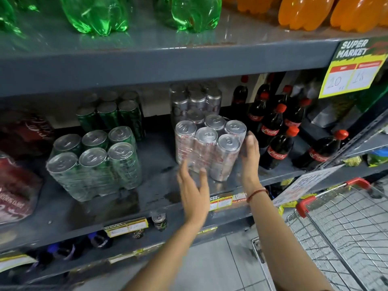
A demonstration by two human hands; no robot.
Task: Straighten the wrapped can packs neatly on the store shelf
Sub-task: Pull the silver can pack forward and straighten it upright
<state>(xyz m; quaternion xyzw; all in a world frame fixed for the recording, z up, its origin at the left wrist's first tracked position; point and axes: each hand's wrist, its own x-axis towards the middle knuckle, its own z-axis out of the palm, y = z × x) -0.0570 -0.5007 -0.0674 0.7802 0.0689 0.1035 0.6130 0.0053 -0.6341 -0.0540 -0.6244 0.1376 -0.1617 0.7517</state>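
On the middle shelf (159, 198), near its front edge, a shrink-wrapped silver can pack (206, 147) is standing between my two hands. Its six tall cans are standing upright, tops facing up, in two rows of three, and the rows are running at a slant to the shelf edge, with the right front corner nearest the edge. My right hand (249, 156) is pressing flat against the pack's right side, fingers pointing up and back, thumb toward me; a red thread bracelet (257, 194) is circling that wrist. My left hand (194, 194) is spreading open at the pack's lower front, fingers fanned and blurred, so I cannot tell whether they are touching the wrap. Neither grip is closing around anything; both palms are open.

Behind this pack another silver pack (195, 100) is standing deeper in. To the left, across a bare strip of shelf, a green can pack (94, 162) is sitting also at a slant, with a second green pack (113, 114) behind it. Just to the right, cola bottles (275, 141) with red caps are standing close beside my right hand. Both my forearms are reaching up from the lower right, beside a wire shopping cart (340, 227).
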